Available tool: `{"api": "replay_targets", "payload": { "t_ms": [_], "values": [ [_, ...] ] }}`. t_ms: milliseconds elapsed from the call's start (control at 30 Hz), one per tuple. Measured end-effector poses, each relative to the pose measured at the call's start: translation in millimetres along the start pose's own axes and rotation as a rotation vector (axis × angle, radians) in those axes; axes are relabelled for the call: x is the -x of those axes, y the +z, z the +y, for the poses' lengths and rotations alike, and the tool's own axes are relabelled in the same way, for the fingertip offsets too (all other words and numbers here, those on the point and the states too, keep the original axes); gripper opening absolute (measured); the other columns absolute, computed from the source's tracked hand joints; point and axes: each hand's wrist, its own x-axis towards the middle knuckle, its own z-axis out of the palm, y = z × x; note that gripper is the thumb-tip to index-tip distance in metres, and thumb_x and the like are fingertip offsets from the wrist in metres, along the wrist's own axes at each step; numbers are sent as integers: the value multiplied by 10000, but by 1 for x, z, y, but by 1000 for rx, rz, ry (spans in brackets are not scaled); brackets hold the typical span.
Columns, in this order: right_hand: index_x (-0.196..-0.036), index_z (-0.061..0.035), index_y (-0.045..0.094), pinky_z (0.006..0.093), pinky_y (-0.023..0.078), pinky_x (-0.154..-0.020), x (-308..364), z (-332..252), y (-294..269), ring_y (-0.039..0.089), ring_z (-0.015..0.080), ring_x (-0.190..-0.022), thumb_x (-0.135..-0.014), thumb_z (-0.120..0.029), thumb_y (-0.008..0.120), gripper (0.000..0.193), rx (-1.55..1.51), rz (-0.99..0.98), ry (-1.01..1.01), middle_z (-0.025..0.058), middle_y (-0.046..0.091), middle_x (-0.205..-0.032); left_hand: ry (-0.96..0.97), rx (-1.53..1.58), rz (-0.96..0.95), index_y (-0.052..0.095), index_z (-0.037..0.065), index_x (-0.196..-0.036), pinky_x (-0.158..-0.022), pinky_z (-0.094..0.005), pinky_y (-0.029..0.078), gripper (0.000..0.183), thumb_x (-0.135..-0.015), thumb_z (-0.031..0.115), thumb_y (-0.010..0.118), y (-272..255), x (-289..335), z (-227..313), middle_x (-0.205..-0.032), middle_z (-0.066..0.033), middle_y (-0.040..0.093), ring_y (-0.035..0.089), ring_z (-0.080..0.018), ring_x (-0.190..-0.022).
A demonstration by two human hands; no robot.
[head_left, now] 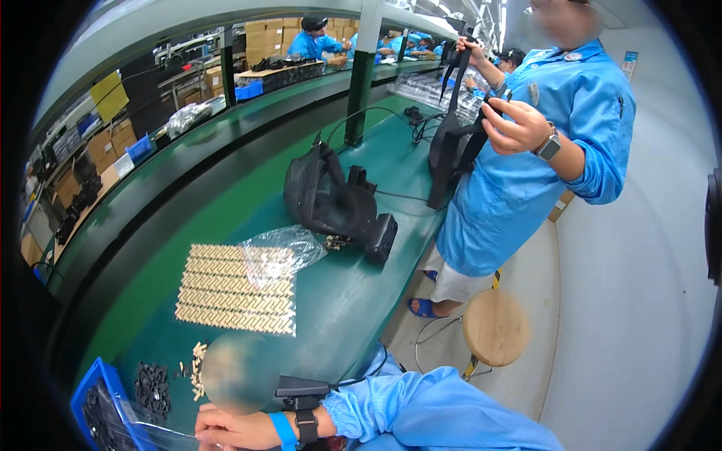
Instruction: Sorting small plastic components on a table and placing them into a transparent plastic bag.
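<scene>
One hand shows, the person's right hand (237,430), at the lower edge, its forearm coming in from the right and its bent fingers pointing left. The fingertips lie close together at a sheet of clear plastic (169,436); whether they pinch it or merely rest against it cannot be told, since the lower edge cuts the hand off. The left hand is out of view, so the right is the nearer of those visible.

The plastic lies directly to the left of the fingertips, and its bright edge runs leftward, roughly in line with the forearm, toward a blue bin (111,391) holding dark parts. That line from fingers to bin is the relation that matters most.

Around the wrist sit a blue band (284,431) and a black strap. Beyond the fingers, a heap of small black parts (153,387) lies beside the bin, with loose beige pieces (198,368) to its right; a blurred round patch hides what is next to them. Farther up the green table (338,301) lie a patterned beige sheet (226,293), a clear bag (297,248) overlapping its corner, and black headgear (331,192). A co-worker (519,173) stands beyond, holding black straps.
</scene>
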Motion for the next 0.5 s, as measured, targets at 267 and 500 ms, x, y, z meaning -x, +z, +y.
{"api": "replay_targets", "payload": {
  "t_ms": [267,500],
  "values": [
    [-772,1,593,353,440,-570,-11,-13,-9,573,277,-651,-863,-248,533,272,191,86,-30,141,586,-711,12,4,-73,534,-41,-1092,-699,-261,471,313,-789,-17,609,0,-16,7,-966,-120,585,568,-170,-813],
    [-800,-9,569,333,438,-553,-14,-13,-16,562,250,-600,-863,-270,548,269,201,135,-52,114,573,-704,-7,-1,-107,528,-42,-1085,-654,-233,465,308,-791,-12,614,2,-25,5,-975,-119,588,582,-165,-805]
  ]
}}
